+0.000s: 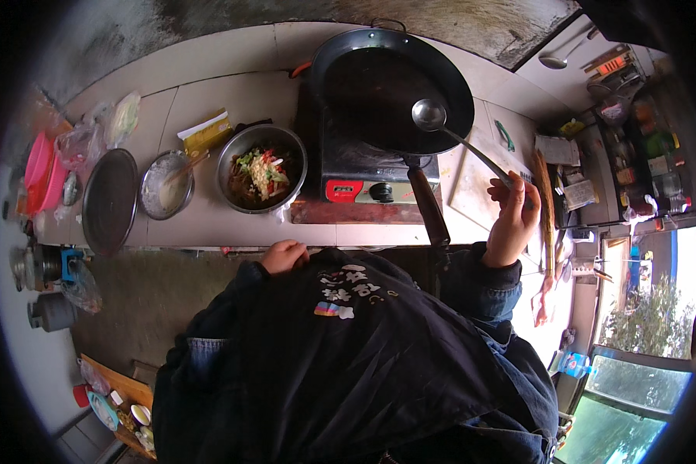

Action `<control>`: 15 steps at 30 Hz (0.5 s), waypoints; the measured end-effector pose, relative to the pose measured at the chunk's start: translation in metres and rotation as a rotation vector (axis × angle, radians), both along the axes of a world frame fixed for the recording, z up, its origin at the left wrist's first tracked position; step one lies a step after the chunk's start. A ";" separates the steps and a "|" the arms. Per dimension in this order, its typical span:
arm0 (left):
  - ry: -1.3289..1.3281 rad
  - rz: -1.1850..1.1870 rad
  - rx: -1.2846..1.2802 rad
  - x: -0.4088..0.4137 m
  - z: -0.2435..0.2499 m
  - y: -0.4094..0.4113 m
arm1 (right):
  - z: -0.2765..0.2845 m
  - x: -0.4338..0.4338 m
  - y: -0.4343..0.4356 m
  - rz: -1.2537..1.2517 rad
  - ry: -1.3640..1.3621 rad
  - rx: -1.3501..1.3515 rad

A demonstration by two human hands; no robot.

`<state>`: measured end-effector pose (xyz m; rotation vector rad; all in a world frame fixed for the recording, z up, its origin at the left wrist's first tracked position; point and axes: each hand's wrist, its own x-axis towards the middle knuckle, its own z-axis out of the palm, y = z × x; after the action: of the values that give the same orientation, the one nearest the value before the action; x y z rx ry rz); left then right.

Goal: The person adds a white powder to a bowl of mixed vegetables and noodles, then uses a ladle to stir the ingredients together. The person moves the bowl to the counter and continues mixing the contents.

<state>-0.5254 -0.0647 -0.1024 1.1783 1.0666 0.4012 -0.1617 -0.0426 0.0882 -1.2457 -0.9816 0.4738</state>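
My right hand [517, 210] grips the handle of a metal ladle [429, 115], whose bowl hangs over the right part of a large dark wok [342, 75]. The wok sits on a portable gas stove [348, 156] with a round black knob, and its wooden handle [426, 203] points toward me. At the counter's front edge, close to my apron, rests my left hand [284, 256] with its fingers curled; no object shows in it. Left of the stove stands a steel bowl [223, 194] of shredded food topped with chopped garlic, red pepper and greens.
Further left are a small bowl [151, 200] of pale batter with chopsticks, a yellow packet [206, 134], a dark round lid or pan [110, 200] and pink baskets [37, 162]. A cutting board [478, 174] lies right of the stove. A hand broom [542, 197] lies beyond my right hand.
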 end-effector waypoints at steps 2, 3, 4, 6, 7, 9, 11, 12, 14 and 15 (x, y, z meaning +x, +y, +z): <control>-0.027 0.009 0.000 -0.001 -0.007 -0.002 | -0.002 -0.001 0.001 -0.016 -0.008 0.016; -0.042 0.009 0.003 0.000 -0.008 -0.001 | -0.002 -0.002 0.001 -0.029 -0.013 0.027; -0.037 0.000 -0.001 -0.001 -0.008 0.000 | -0.001 -0.005 0.001 -0.041 -0.013 0.039; -0.026 -0.024 -0.008 -0.001 -0.007 0.002 | -0.001 -0.005 0.002 -0.038 -0.013 0.034; -0.012 -0.019 -0.001 -0.001 -0.007 0.002 | -0.001 -0.005 0.001 -0.039 -0.013 0.033; 0.012 -0.014 0.016 0.001 -0.006 0.002 | -0.002 -0.005 0.003 -0.035 -0.024 0.042; 0.005 -0.018 0.026 -0.001 -0.007 0.001 | -0.002 -0.003 0.004 0.001 -0.013 0.034; 0.001 -0.022 0.032 -0.002 -0.007 0.001 | -0.002 -0.004 0.004 0.001 -0.015 0.031; 0.009 -0.030 -0.015 -0.003 -0.009 0.003 | -0.004 -0.001 0.005 0.015 -0.032 0.020; 0.015 -0.031 -0.040 -0.003 -0.008 0.004 | -0.006 0.000 0.005 0.019 -0.022 0.025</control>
<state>-0.5283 -0.0611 -0.1106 1.1628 1.0637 0.3456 -0.1618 -0.0372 0.0826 -1.2222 -1.0161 0.4627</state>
